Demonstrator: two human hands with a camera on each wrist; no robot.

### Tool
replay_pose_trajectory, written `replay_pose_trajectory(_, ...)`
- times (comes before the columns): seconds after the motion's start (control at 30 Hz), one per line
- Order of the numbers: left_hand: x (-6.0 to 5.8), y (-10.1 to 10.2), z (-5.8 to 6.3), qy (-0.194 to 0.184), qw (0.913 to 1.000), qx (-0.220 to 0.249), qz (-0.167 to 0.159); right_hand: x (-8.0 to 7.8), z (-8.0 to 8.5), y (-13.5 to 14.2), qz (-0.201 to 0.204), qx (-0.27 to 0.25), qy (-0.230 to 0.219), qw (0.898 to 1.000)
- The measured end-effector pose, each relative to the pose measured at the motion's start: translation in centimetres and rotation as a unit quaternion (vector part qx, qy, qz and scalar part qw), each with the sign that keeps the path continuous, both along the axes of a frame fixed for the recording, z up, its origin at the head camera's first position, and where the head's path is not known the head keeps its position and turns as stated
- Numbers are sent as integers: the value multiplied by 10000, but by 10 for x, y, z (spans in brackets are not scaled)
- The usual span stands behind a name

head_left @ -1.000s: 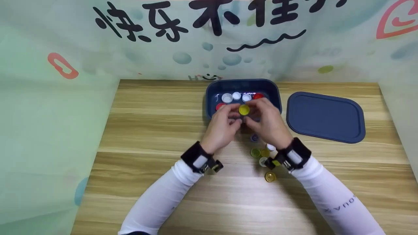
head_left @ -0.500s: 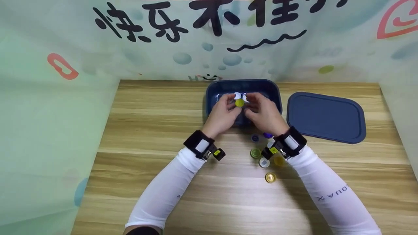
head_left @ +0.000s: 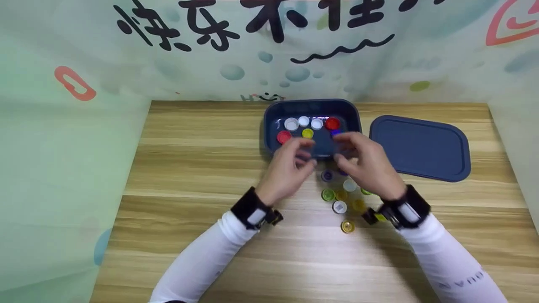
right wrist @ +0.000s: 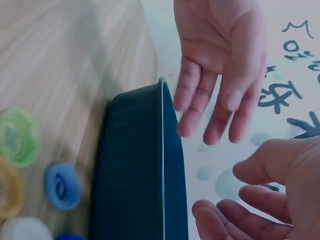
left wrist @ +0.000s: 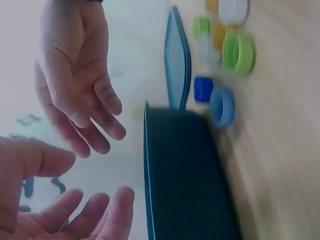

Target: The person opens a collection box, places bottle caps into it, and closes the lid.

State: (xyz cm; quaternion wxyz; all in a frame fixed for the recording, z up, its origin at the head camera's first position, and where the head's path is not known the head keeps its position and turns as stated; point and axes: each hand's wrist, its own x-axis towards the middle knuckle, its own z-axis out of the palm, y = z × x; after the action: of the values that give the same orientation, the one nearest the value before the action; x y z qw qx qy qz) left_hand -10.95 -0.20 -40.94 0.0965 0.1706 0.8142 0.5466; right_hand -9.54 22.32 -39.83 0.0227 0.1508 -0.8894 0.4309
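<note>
Both hands hover at the near side of a dark blue box (head_left: 269,145), apart from each other and holding nothing. The left hand (head_left: 290,168) has relaxed, slightly bent fingers over the near rim. Over the box's near right corner is the right hand (head_left: 370,164), its fingers and thumb spread apart. Inside the box lie a yellow bottle cap (head_left: 308,133), a red cap (head_left: 284,137), another red cap (head_left: 332,123), a purple-blue cap (head_left: 335,132) partly behind the right fingers, and several white caps (head_left: 291,124). The wrist views show both palms facing with bare fingertips.
A dark blue lid (head_left: 421,147) lies flat right of the box. Several loose caps lie on the wooden table (head_left: 181,168) in front of it, including a green cap (head_left: 328,195), a white cap (head_left: 340,207) and a gold cap (head_left: 348,226).
The yellow cap, earlier between the hands, now lies in the box. Both hands have let go and drawn back toward the person, the right hand also moving right.
</note>
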Motion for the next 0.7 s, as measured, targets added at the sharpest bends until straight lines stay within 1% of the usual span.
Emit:
replay_pose_trajectory(0.1, 16, 3, -1, 87, 9990, -280, -328, 17, 0, 9, 98, 143, 228, 9996)
replay_pose_trajectory(0.17, 26, 5, -3, 290, 9965, -533, -582, 29, -2, 15, 175, 254, 303, 9991)
replay_pose_trajectory(0.23, 36, 8, -6, 535, 9916, -837, -832, 40, -6, 20, 275, 380, 351, 9983)
replay_pose_trajectory(0.3, 46, 10, -9, 760, 9848, -1124, -1087, 50, -9, 25, 380, 521, 363, 9973)
replay_pose_trajectory(0.4, 59, 16, -15, 982, 9733, -1493, -1438, 64, -15, 30, 573, 709, 332, 9953)
replay_pose_trajectory(0.5, 71, 25, -22, 1200, 9595, -1892, -1708, 78, -24, 33, 760, 882, 182, 9930)
replay_pose_trajectory(0.57, 78, 31, -29, 1404, 9478, -2228, -1797, 87, -31, 35, 879, 1047, 111, 9905)
replay_pose_trajectory(0.7, 90, 42, -42, 1858, 9219, -2863, -1833, 102, -48, 37, 1026, 1407, 5, 9847)
